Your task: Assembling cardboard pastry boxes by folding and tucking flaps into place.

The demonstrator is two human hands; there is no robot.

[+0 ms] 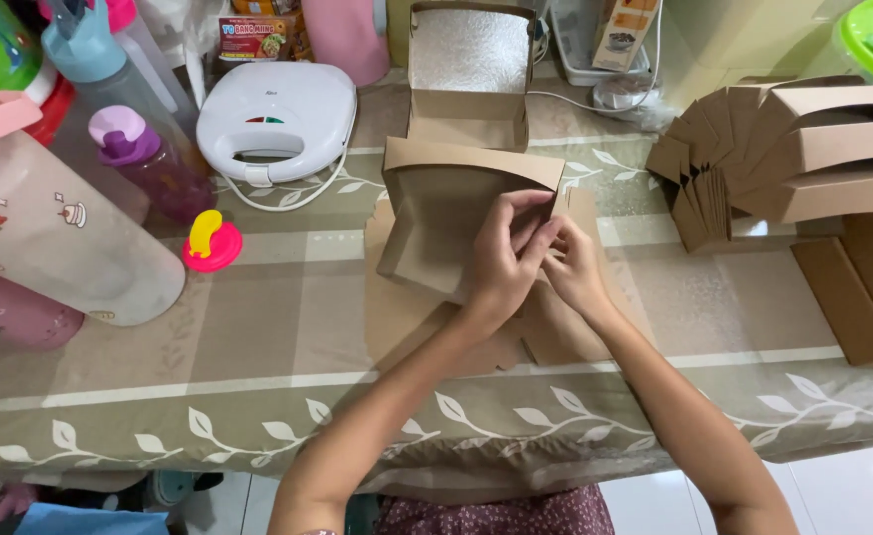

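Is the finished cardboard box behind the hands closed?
No, the finished box stands with its lid up, beyond the half-folded box both hands work on.

Sandwich maker behind-left of half-folded box

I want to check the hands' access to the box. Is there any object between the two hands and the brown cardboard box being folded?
Nothing visible does. The left hand and right hand already touch the half-folded cardboard box at its right corner. The finished open box stands behind it, apart, and the stack of flat boxes lies off to the right.
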